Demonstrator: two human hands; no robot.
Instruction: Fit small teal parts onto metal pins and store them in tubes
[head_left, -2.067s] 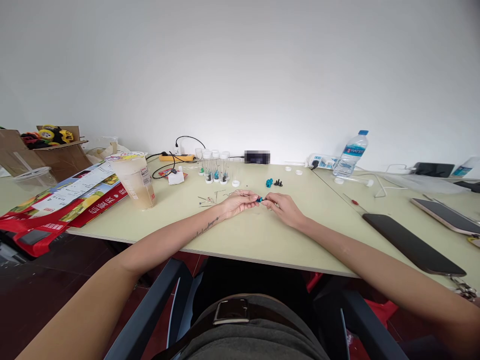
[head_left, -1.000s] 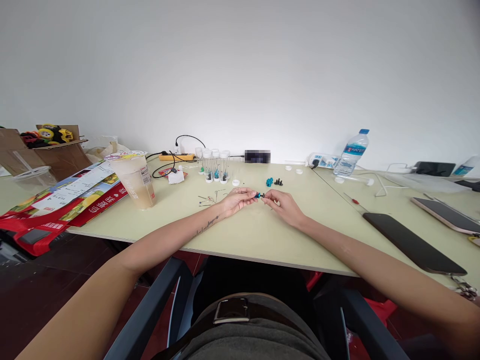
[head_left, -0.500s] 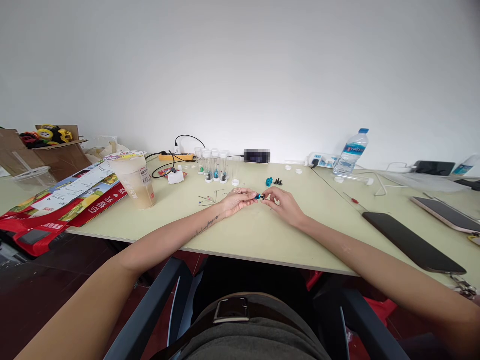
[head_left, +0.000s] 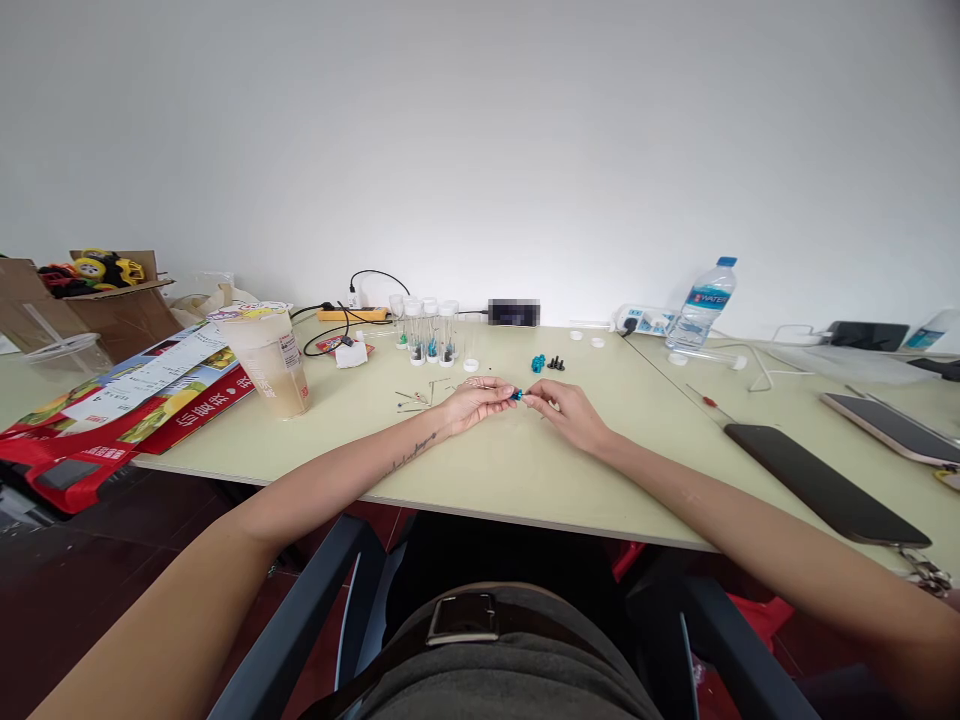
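My left hand (head_left: pixel 480 402) pinches a small shiny blue part (head_left: pixel 517 395) between thumb and fingertips, a little above the table. At the part's right end, the thumb and fingertips of my right hand (head_left: pixel 571 412) are pinched together. They cover whatever they grip there. Just beyond my hands lie a small cluster of blue pieces (head_left: pixel 538 364) and a group of black pieces that look like screws (head_left: pixel 556 363). Left of my left hand, several thin pins or small tools (head_left: pixel 420 397) are scattered on the table.
Clear tubes with white caps (head_left: pixel 448 335) stand on the table (head_left: pixel 480 470) near the wall. A drink cup (head_left: pixel 270 365) and a red printed bag (head_left: pixel 172 400) are on the left. Rightward are a water bottle (head_left: pixel 701 305), a power strip (head_left: pixel 652 320) and a black phone (head_left: pixel 821 482).
My right fingertips have closed in on the right end of the blue part; the dark piece visible there before is now covered. My left hand has hardly moved.
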